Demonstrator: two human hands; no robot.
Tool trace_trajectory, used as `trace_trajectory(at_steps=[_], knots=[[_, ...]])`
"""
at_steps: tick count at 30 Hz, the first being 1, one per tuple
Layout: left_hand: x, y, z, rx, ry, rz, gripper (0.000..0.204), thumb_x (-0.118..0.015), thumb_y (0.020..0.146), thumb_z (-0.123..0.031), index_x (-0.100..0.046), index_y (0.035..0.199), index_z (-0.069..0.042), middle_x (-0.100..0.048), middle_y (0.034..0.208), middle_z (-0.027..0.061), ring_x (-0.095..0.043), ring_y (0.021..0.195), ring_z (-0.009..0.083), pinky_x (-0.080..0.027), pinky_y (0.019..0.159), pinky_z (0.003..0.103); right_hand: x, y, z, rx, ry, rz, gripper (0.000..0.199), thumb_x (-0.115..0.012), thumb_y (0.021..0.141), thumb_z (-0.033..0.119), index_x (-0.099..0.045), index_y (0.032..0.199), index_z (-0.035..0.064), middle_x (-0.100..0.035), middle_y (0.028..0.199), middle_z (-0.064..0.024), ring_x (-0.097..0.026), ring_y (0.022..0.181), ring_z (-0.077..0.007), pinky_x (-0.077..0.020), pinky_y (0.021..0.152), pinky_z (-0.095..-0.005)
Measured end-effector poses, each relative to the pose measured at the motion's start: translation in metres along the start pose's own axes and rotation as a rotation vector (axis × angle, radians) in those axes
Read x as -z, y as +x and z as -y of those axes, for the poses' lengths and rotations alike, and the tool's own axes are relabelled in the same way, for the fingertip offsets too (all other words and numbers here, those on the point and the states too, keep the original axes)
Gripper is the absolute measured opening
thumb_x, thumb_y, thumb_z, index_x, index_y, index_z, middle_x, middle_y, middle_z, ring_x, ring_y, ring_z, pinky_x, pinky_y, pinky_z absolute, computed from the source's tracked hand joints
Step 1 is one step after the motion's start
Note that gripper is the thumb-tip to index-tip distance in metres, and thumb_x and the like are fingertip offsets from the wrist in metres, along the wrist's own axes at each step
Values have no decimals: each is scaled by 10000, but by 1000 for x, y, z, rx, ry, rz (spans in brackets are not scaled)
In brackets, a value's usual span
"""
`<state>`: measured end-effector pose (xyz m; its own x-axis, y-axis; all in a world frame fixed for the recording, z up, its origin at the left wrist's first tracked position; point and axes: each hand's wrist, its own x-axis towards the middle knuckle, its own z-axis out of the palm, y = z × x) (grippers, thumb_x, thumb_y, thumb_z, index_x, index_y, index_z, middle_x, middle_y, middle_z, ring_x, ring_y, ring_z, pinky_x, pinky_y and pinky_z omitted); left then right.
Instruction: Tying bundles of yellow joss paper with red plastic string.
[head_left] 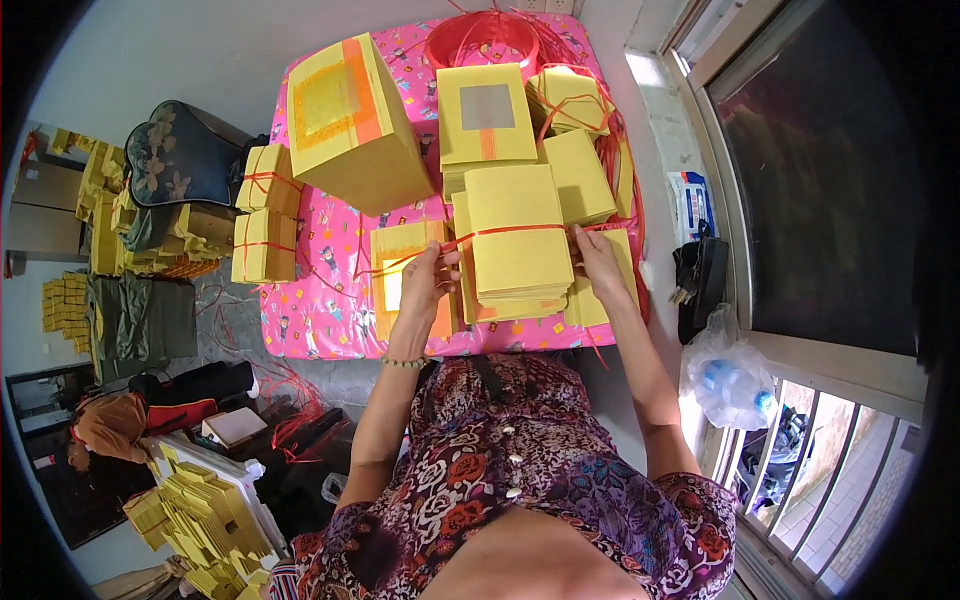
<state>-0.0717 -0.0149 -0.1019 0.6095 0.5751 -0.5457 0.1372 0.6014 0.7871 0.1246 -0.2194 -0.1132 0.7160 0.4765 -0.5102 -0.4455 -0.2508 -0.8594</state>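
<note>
A thick stack of yellow paper sheets (515, 200) lies in front of me on the table. A thin red plastic strip (515, 229) runs across its top from side to side. At the stack's left side my left hand (430, 278) is closed, pinching the strip, whose loose end trails off to the left. My right hand (600, 265) is at the right side with its fingers curled where the strip passes over the edge. Under my left hand lies a yellow stack with an orange border (395, 245). Another yellow stack (580, 178) sits just beyond my right hand.
A pink patterned cover (320, 325) drapes the table. Tall yellow stacks (400, 165) and a red ring-shaped tub (435, 50) with strips stand farther back. Tied yellow bundles (265, 245) sit at the left edge. A person (115, 425) is at the far left; a barred window (815, 450) is right.
</note>
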Motion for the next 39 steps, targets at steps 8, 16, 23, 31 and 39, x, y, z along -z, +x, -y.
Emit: trace_trajectory(at_steps=[8, 16, 23, 31, 39], knots=[[-9, 39, 15, 82, 640, 47, 411, -469, 968, -359, -637, 987, 15, -684, 830, 87, -647, 594, 154, -517, 497, 275, 4, 53, -66, 258, -239, -75, 333, -529, 971, 281, -611, 1037, -36, -665, 853, -88, -588, 757, -133, -473, 669, -286], [-8, 70, 14, 64, 848, 93, 408, -453, 963, -285, -639, 896, 72, -690, 740, 153, -694, 610, 229, -571, 516, 323, -18, 28, -37, 158, -81, -3, 327, -536, 962, 255, -593, 1060, -51, -669, 917, -111, -589, 815, -140, -481, 730, -295], [-10, 58, 16, 144, 648, 103, 386, -466, 983, -298, -604, 1075, 50, -669, 801, 85, -676, 671, 189, -579, 571, 334, -18, 56, -81, 201, -188, -47, 249, -486, 968, 230, -538, 1005, -10, -630, 845, -174, -614, 808, -238, -469, 717, -375], [5, 60, 28, -35, 486, 136, 308, -597, 904, -196, -637, 1065, 63, -699, 904, 98, -661, 752, 133, -517, 643, 260, -26, 17, -33, 172, -393, -78, 316, -445, 955, 290, -511, 1062, 0, -625, 946, -263, -603, 920, -429, -456, 785, -484], [21, 74, 32, 55, 366, 156, 270, -574, 913, -146, -624, 1101, 41, -689, 1004, 102, -662, 875, 163, -529, 733, 286, -28, 6, -22, 272, -472, -137, 295, -453, 956, 281, -487, 992, -10, -619, 889, -291, -602, 861, -463, -458, 754, -514]])
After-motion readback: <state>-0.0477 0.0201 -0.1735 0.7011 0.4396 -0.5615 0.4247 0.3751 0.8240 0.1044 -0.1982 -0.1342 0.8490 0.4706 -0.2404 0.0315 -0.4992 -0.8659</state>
